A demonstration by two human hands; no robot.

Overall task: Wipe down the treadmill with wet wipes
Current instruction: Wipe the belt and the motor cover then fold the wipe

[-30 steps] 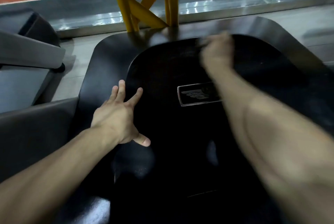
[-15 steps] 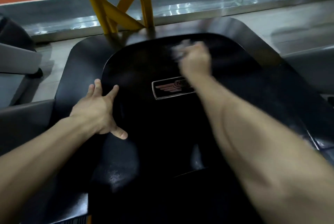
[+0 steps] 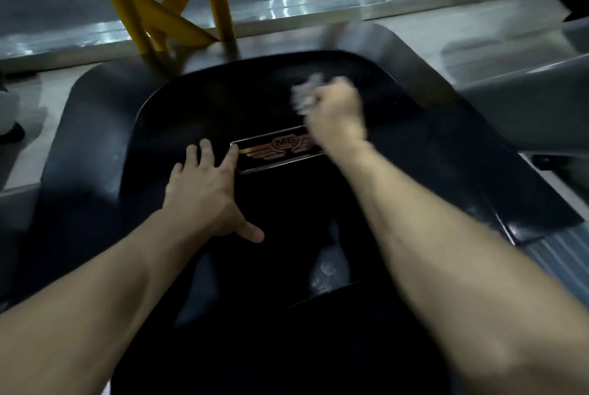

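- Gripping a crumpled white wet wipe (image 3: 305,95) in its curled fingers, the right hand (image 3: 336,114) is holding it against the treadmill's black motor hood (image 3: 223,98), just beyond the badge. Both hand and wipe are showing blurred.
- Left hand (image 3: 204,194) is lying flat on the same hood with fingers spread and relaxed, grasping nothing. Its index fingertip is touching the left end of the badge (image 3: 277,154), and its thumb is sticking out to the right.
- Red-and-gold winged badge is sitting between the two hands, with the right wrist covering its right end.
- Yellow metal frame (image 3: 178,9) is standing beyond the hood's far edge, in front of a shiny steel ledge (image 3: 318,2).
- Ribbed grey side rail (image 3: 554,254) is showing at the right, beside the hood.
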